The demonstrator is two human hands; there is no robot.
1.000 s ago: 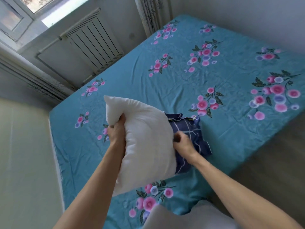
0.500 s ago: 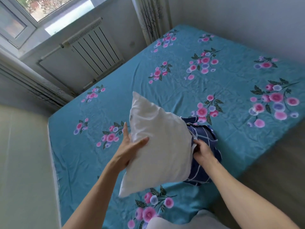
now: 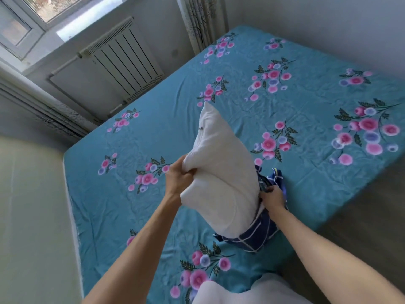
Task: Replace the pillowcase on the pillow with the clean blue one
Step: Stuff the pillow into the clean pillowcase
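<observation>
A bare white pillow [image 3: 219, 176] stands tilted above the bed, one corner pointing up and away. My left hand [image 3: 178, 176] grips a bunch of its left side. The dark blue pillowcase [image 3: 258, 234] with white grid lines wraps only the pillow's lower right end. My right hand [image 3: 271, 197] grips the pillowcase's bunched edge beside the pillow. Part of the case lies hidden behind the pillow.
The bed [image 3: 306, 110] has a teal sheet with pink flower prints. A radiator [image 3: 122, 60] and window stand beyond its far left side, a curtain [image 3: 201, 20] at the corner. A white cloth [image 3: 241, 290] lies at the near edge. Wooden floor [image 3: 361, 216] is on the right.
My left hand went from flat against the pillow to gripping its side. The pillow swung more upright, and the right hand pulled the blue case further onto its lower end.
</observation>
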